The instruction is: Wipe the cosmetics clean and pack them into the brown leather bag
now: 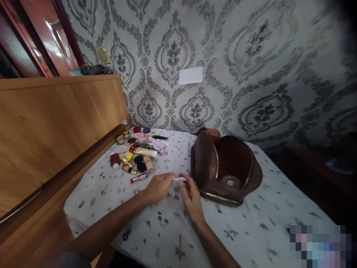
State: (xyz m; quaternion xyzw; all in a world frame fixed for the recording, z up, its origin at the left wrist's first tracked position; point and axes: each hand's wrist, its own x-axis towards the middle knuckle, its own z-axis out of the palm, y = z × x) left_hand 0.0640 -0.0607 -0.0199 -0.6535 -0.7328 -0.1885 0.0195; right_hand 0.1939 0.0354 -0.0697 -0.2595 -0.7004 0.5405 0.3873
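A small, slim white item (179, 179) spans the gap between my two hands, low over the patterned cloth; its kind is too small to make out. My left hand (160, 188) is closed on its left end, the fingers pressed together. The thumb and fingers of my right hand (192, 199) pinch the other end. Just right of that hand stands a brown leather handbag (205, 160), unzipped, with its dark inside showing. A lip gloss tube (138, 178) lies left of my left hand, at the near edge of a group of cosmetics.
The cosmetics include a cream tube (146, 152), a dark red bottle (115, 160) and a black round jar (141, 166). A wooden panel (64, 111) borders the left side. Behind the white cloth (175, 216) rises a wallpapered wall (173, 100).
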